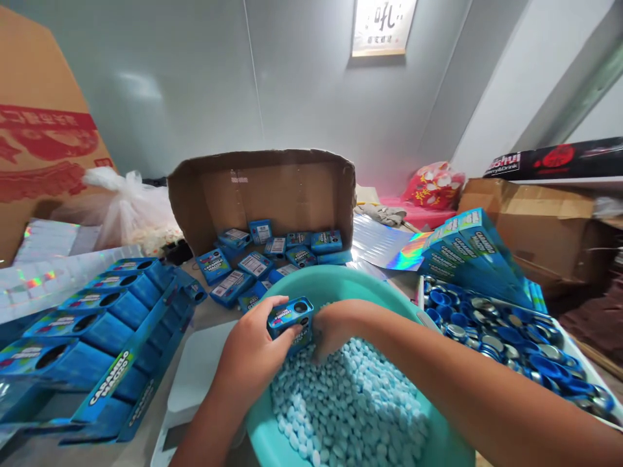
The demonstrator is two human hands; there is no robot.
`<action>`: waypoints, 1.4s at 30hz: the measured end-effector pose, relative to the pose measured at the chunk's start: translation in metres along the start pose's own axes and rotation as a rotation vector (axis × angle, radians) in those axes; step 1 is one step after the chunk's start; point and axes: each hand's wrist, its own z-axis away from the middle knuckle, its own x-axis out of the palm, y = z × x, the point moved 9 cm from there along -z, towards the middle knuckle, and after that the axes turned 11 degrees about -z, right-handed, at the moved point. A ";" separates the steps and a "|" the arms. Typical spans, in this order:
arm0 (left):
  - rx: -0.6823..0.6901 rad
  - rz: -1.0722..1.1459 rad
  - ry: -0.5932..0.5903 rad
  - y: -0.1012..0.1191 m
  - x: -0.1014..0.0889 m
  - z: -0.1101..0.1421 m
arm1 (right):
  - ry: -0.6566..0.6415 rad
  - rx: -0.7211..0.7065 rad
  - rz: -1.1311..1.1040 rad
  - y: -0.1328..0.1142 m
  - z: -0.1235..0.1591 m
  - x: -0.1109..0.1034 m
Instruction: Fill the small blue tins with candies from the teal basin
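My left hand (pixel 260 347) is closed around a small blue candy tin (pixel 291 312) printed with "Caramelo Macizo"-like lettering, with a dark round opening in its top. Below it lies a heap of pale blue candies (pixel 350 402) in a turquoise tub (pixel 265 421). My right hand (pixel 333 327) reaches in from the right, right beside the tin and just over the candies. Its fingers are curled downward and pressed together; whatever they hold is hidden.
Several similar tins lie in and before an open cardboard box (pixel 263 194) behind the tub. Open-holed tins stand in a blue display carton (pixel 114 383) at left, beside a white scale (pixel 199 363). A tray of blue-and-silver caps (pixel 491 334) and folded blue cartons (pixel 474 253) are at right.
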 end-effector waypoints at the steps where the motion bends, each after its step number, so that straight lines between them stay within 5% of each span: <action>1: 0.001 0.006 0.002 0.000 0.000 0.000 | -0.070 0.024 -0.036 0.000 0.001 0.007; 6: 0.000 0.005 -0.015 -0.001 0.001 0.000 | -0.371 0.080 -0.119 0.001 0.003 0.037; 16: 0.028 0.037 0.006 0.001 0.000 0.001 | -0.360 0.157 -0.013 0.007 0.005 0.036; 19: 0.020 0.032 0.001 0.001 0.001 0.001 | -0.229 0.094 0.006 0.005 0.006 0.017; 27: 0.050 0.008 -0.006 0.005 0.000 0.001 | 0.361 -0.168 0.066 -0.012 0.026 -0.069; 32: 0.067 -0.003 -0.011 0.006 0.000 0.001 | 0.586 -0.247 -0.049 -0.023 0.040 -0.096; 36: 0.071 -0.001 -0.013 0.008 -0.001 0.001 | 0.613 -0.302 -0.230 -0.025 0.042 -0.100; 42: 0.084 0.036 -0.040 0.011 -0.001 0.003 | 0.402 -0.391 -0.434 -0.039 0.041 -0.081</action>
